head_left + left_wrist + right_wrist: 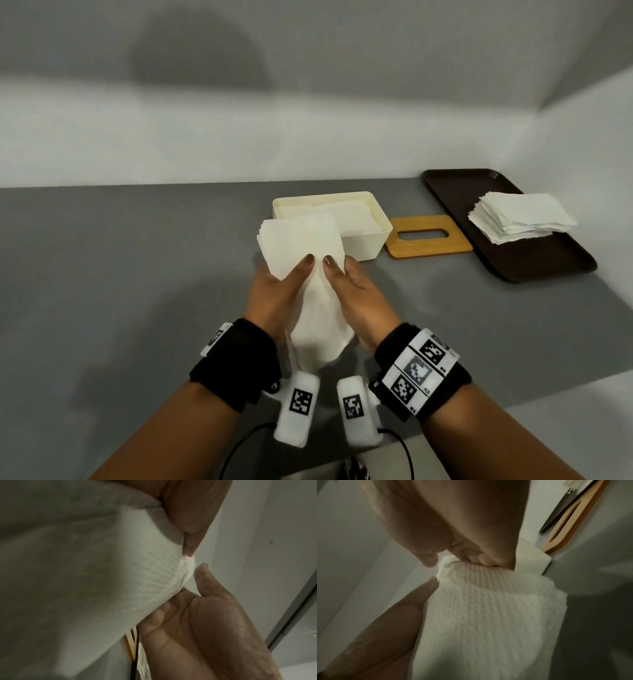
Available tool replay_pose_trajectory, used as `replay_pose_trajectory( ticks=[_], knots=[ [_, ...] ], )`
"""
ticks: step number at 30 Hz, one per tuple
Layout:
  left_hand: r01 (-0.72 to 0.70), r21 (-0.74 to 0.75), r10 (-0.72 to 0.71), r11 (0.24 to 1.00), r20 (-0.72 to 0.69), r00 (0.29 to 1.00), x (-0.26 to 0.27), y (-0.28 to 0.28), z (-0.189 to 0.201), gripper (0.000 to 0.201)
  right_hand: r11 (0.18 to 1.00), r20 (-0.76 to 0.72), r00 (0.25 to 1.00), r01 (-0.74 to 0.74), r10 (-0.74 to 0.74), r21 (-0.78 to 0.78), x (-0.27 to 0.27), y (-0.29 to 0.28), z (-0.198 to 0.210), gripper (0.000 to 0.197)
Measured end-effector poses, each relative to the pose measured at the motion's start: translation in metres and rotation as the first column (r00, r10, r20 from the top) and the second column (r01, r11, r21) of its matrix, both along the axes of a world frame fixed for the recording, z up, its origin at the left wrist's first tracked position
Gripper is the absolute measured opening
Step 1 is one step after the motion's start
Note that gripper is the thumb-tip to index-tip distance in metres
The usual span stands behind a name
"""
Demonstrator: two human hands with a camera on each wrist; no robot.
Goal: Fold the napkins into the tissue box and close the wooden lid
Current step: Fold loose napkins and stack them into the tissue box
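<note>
Both hands hold a bent stack of white napkins just in front of the cream tissue box. My left hand grips its left side, thumb on top and fingers hidden behind. My right hand grips the right side the same way. The stack's lower half sags toward my wrists. In the left wrist view the napkins fill the frame; the right wrist view shows the napkins pinched under the right fingers. More napkins lie inside the box. The wooden lid, with its slot, lies flat to the right of the box.
A dark brown tray at the right holds another stack of white napkins. The grey table ends at a white wall behind the box. Its near edge runs by my right wrist.
</note>
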State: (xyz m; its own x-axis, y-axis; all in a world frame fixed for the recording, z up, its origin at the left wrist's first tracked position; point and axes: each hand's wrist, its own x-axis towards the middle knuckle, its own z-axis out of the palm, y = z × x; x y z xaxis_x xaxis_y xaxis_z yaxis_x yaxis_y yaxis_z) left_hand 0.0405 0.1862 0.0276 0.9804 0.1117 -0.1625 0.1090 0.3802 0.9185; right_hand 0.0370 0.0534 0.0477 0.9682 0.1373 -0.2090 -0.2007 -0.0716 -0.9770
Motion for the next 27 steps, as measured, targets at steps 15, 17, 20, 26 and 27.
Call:
replay_pose_trajectory(
  ticks=[15,17,20,26,27],
  knots=[
    [-0.196,0.151,0.188,0.969,0.061,0.980,0.076,-0.011,0.018,0.005,0.977,-0.147,0.981,-0.100,0.128,0.188,0.099,-0.126,-0.005,0.035],
    [-0.219,0.238,0.217,0.946,0.035,0.975,0.087,-0.011,0.014,0.005,0.979,-0.118,0.983,-0.116,0.137,0.170,0.128,-0.139,-0.003,0.034],
    [-0.246,0.341,0.257,0.907,0.015,0.966,0.099,-0.018,0.011,0.007,0.978,-0.043,0.989,-0.130,0.139,0.165,0.169,-0.145,0.000,0.031],
    [-0.421,0.664,0.501,0.619,0.079,0.862,0.110,-0.008,-0.003,0.003,0.983,0.016,0.986,-0.169,0.168,0.067,0.221,-0.135,-0.003,0.021],
    [-0.415,0.710,0.521,0.570,0.079,0.850,0.108,-0.006,-0.006,0.004,0.983,0.013,0.984,-0.180,0.179,0.042,0.224,-0.132,-0.005,0.021]
  ],
)
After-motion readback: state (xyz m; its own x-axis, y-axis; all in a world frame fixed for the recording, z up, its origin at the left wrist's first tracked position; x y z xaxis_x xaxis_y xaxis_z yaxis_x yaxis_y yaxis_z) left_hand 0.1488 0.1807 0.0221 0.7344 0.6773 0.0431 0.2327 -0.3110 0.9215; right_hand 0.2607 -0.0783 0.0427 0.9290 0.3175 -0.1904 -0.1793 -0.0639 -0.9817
